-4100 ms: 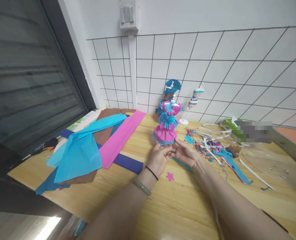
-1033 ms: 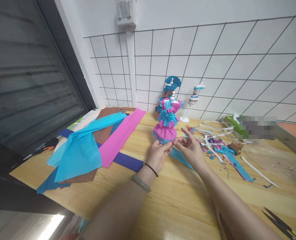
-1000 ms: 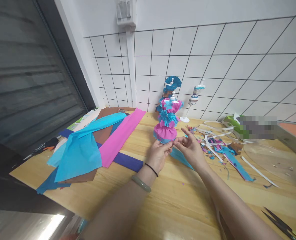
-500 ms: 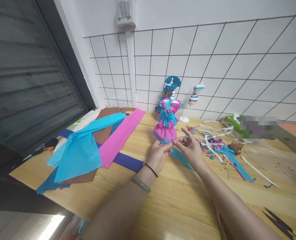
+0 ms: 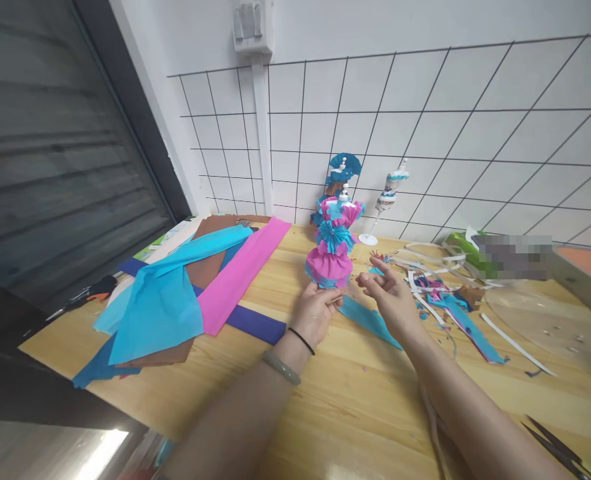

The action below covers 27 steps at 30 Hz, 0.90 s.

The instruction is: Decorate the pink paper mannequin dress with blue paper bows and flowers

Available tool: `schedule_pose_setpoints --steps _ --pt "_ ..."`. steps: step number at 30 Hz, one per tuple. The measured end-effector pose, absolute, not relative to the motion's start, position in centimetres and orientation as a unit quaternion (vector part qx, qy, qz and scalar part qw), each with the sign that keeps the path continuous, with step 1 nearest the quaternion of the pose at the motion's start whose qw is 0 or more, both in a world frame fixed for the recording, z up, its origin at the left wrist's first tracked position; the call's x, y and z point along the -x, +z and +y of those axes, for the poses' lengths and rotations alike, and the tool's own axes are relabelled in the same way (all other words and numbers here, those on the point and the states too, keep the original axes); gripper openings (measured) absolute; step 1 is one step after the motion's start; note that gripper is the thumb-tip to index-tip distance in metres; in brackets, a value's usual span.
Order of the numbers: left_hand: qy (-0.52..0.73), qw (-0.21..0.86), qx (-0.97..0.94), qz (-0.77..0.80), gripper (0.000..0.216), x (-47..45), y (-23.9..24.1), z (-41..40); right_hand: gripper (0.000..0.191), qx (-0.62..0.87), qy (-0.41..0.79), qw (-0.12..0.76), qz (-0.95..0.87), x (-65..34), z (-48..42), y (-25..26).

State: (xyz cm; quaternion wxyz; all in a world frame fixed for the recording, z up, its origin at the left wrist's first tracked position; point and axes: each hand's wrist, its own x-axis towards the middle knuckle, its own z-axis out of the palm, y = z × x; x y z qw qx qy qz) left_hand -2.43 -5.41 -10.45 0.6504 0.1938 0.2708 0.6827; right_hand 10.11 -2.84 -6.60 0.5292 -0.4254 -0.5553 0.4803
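In front of me stands a small dress form [image 5: 331, 265] dressed in pink and blue crepe paper, with a blue paper rosette at its waist. My left hand [image 5: 318, 308] is closed at the bottom hem of its skirt; the paper hides what exactly the fingertips pinch. Just to the right, my right hand [image 5: 388, 293] is off the dress form, fingers partly bent and apart, with nothing visible in them. Beneath it a blue crepe paper strip [image 5: 370, 323] lies on the table.
Crepe paper sheets [image 5: 160, 313] are piled at left, with black-handled scissors [image 5: 92, 291] beyond them. Behind stand a blue-dressed form [image 5: 345, 163] and another form on a white stand [image 5: 368, 239]. Paper scraps [image 5: 455, 310] lie right; open scissors [image 5: 558, 443] at the near right.
My right hand has let go at the skirt hem and moved a little to the right, uncovering more of the blue strip. My left hand stays in place.
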Motion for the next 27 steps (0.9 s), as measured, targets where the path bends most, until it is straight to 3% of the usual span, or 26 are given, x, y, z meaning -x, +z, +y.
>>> schedule_pose_setpoints --steps 16,22,27 --pt "0.672 0.683 -0.111 0.265 0.027 2.9 -10.0 -5.5 0.05 0.439 0.491 0.507 -0.556 -9.9 -2.2 -5.8" --pt "0.675 0.674 -0.141 0.264 0.025 2.6 -10.1 -5.7 0.036 0.479 0.621 0.424 -0.454 -9.9 -1.9 -6.6" --pt "0.679 0.663 -0.162 0.268 0.025 2.6 -10.1 -5.7 0.007 0.405 0.757 0.353 -0.372 -9.5 -2.1 -7.3"
